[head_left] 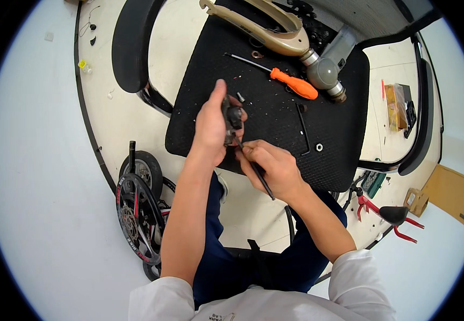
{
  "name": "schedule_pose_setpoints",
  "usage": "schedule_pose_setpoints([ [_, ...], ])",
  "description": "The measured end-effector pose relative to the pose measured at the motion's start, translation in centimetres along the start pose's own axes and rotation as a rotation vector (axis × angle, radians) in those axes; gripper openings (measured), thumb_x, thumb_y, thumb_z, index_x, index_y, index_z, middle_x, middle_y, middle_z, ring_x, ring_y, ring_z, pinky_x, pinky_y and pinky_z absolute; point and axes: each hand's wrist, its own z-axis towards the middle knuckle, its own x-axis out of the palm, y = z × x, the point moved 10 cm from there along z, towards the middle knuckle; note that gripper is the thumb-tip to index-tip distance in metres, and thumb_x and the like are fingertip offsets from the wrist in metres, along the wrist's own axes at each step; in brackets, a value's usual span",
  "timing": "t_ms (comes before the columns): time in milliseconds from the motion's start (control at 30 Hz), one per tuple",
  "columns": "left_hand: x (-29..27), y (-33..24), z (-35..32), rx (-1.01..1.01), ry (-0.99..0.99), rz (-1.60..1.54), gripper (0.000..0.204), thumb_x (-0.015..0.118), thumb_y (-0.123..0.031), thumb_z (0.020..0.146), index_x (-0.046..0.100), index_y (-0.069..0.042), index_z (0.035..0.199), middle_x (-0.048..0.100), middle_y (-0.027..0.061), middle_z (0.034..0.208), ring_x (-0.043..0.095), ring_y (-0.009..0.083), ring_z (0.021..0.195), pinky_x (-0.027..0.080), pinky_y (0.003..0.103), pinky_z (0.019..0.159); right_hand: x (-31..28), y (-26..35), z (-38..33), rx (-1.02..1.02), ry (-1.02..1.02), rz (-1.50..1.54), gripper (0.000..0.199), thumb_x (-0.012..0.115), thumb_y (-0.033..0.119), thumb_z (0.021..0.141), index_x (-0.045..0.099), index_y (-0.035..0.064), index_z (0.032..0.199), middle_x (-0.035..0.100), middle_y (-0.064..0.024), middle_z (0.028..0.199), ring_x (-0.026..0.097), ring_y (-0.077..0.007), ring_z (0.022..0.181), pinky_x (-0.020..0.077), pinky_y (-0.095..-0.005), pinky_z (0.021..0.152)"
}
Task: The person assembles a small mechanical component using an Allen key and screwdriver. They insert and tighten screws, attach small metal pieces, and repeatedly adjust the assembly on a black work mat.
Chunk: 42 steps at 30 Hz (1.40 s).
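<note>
Pale flooring surrounds a black office chair seat (275,123), where an orange-handled screwdriver (294,84) and a tan metal frame piece (267,29) lie. Above the seat's front edge, the left hand (210,128) has its fingers clamped around a small, dark, blocky metal part (232,119). The right hand (272,168) pinches a thin black tool (259,176) whose tip touches that part.

Black chair seat (275,128), mesh-textured. On it: orange-handled screwdriver (294,83); bent black hex key (302,128); small white washer (318,147); loose screw (240,97); beige frame piece (267,27) ending in a grey tube (324,70). Chair armrests: one left (131,43), one right (423,115). On the floor: black wheel with red trim (137,216); red-framed part (387,214); cardboard piece (451,193).
</note>
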Motion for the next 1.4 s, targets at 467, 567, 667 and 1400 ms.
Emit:
schedule_pose_setpoints([
  [467, -0.3, -1.8, 0.3, 0.351, -0.192, 0.222, 0.057, 0.039, -0.058, 0.099, 0.056, -0.005, 0.084, 0.058, 0.0052, 0.071, 0.052, 0.0105, 0.056, 0.042, 0.024, 0.049, 2.3, -5.7, -1.6, 0.895, -0.127, 0.958, 0.019, 0.067, -0.003, 0.088, 0.059, -0.0053, 0.106, 0.069, -0.0137, 0.09, 0.071, -0.0172, 0.084, 0.0594, -0.0291, 0.076],
  [567, -0.3, -1.7, 0.3, 0.325, -0.124, 0.041, 0.053, 0.04, -0.056, 0.1, 0.053, -0.006, 0.088, 0.055, 0.0059, 0.07, 0.046, 0.0104, 0.05, 0.036, 0.024, 0.044, 2.2, -6.0, -1.7, 0.89, -0.152, 0.98, 0.025, 0.067, -0.004, 0.087, 0.056, -0.0047, 0.11, 0.069, -0.0133, 0.09, 0.07, -0.0174, 0.083, 0.0595, -0.0294, 0.076],
  [667, -0.3, -1.7, 0.0, 0.243, -0.079, -0.156, 0.048, 0.041, -0.055, 0.1, 0.048, -0.008, 0.093, 0.051, 0.0055, 0.068, 0.042, 0.0111, 0.047, 0.029, 0.025, 0.041, 1.1, -6.2, -1.5, 0.902, -0.167, 1.025, 0.031, 0.065, -0.005, 0.087, 0.053, -0.0049, 0.115, 0.069, -0.0136, 0.094, 0.07, -0.0184, 0.083, 0.0595, -0.0299, 0.075],
  [1400, 1.1, -1.2, -0.1, 0.32, -0.064, -0.051, 0.049, 0.037, -0.055, 0.101, 0.05, -0.01, 0.09, 0.055, 0.0054, 0.07, 0.046, 0.0115, 0.05, 0.036, 0.026, 0.045, -0.1, -5.4, -0.4, 0.801, 0.013, 0.595, 0.02, 0.051, 0.015, 0.101, 0.062, -0.0014, 0.096, 0.052, 0.001, 0.06, 0.045, -0.0035, 0.053, 0.0345, -0.0215, 0.049],
])
